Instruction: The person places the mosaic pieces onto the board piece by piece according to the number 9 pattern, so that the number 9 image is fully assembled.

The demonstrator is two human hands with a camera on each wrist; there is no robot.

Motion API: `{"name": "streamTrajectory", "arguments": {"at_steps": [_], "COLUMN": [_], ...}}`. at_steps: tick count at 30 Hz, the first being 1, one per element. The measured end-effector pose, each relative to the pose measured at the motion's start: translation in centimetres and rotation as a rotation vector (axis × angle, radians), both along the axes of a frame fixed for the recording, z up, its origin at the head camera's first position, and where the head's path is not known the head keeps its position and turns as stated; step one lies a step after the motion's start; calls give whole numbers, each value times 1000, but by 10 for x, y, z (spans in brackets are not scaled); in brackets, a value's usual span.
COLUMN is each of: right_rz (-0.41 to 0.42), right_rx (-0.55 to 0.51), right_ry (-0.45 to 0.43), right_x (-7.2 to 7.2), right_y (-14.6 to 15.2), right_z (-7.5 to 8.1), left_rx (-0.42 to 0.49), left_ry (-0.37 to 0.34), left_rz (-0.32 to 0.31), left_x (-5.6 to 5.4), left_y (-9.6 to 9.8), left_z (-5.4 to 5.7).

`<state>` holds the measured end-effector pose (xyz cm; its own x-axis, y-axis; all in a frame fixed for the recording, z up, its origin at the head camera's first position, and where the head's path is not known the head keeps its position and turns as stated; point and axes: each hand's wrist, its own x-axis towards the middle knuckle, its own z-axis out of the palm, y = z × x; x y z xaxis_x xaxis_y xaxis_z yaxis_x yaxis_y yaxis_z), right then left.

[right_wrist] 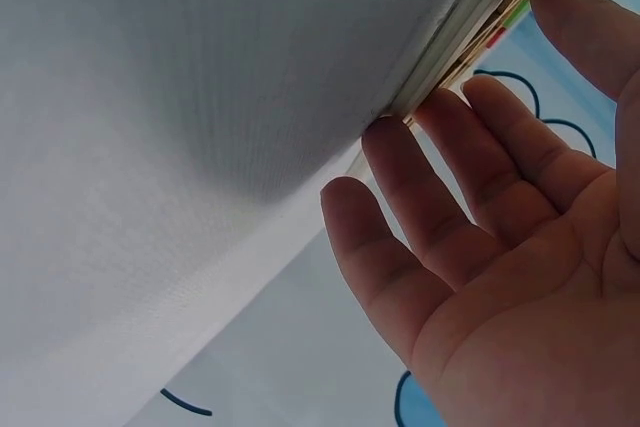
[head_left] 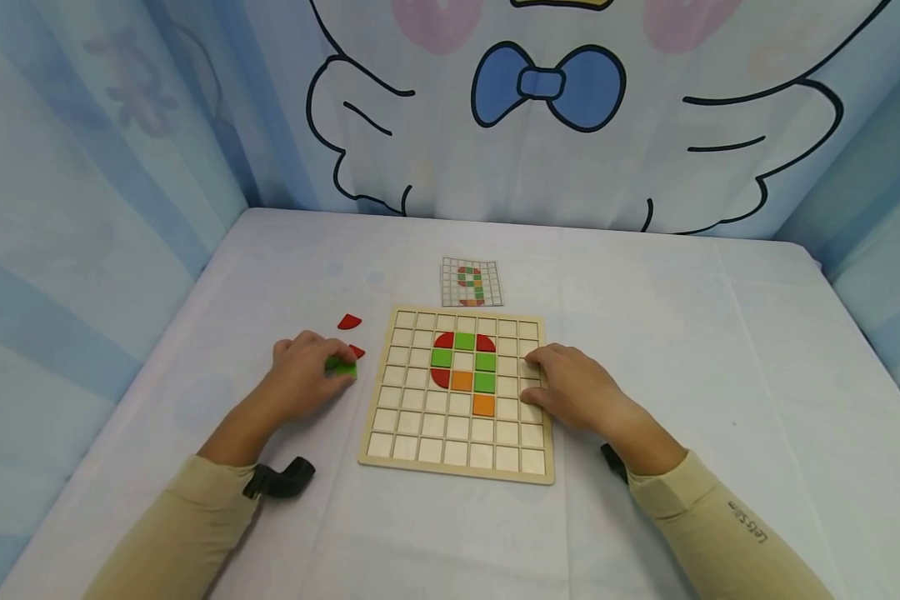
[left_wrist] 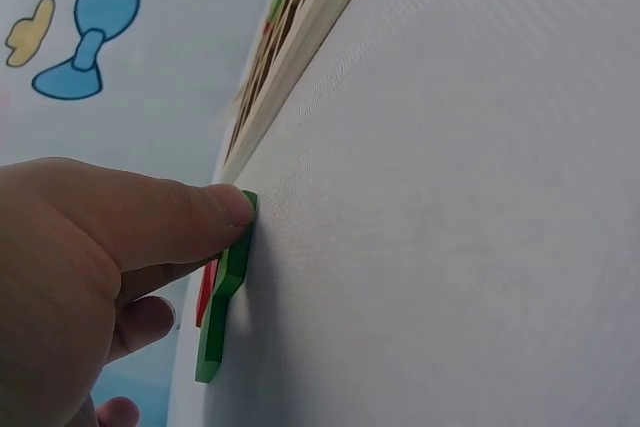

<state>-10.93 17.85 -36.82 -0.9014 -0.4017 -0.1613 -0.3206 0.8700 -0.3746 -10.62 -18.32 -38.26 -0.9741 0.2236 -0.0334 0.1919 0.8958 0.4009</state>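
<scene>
On the white table lies a wooden grid board [head_left: 457, 472], partly filled with red quarter-round, green square and orange square tiles. My left hand [head_left: 300, 379], left of the board, pinches a green tile [left_wrist: 236, 262] between thumb and fingers at the table surface. The green pieces there run together at an angle, so I cannot tell how many there are. Just behind lies a red quarter-round tile [head_left: 357, 352], partly covered by my fingers. My right hand [head_left: 577, 387] rests on the board's right edge, thumb and fingers spread along it.
A small pattern card [head_left: 450, 296] showing coloured squares on a grid lies behind the board. Another red quarter-round tile [head_left: 349, 322] lies left of the board's far corner. Printed curtains [head_left: 540, 167] hang behind the table and at its sides.
</scene>
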Motion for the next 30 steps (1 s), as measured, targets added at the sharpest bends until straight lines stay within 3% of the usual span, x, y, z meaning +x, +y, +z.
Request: {"name": "streamTrajectory", "arguments": {"at_steps": [30], "right_rz": [4], "right_rx": [5], "right_ry": [10], "right_x": [0], "right_y": [-1], "right_z": [1], "left_rx": [0], "left_ry": [-18], "left_rz": [14], "left_x": [-5], "left_y": [-2], "left_z": [0]}}
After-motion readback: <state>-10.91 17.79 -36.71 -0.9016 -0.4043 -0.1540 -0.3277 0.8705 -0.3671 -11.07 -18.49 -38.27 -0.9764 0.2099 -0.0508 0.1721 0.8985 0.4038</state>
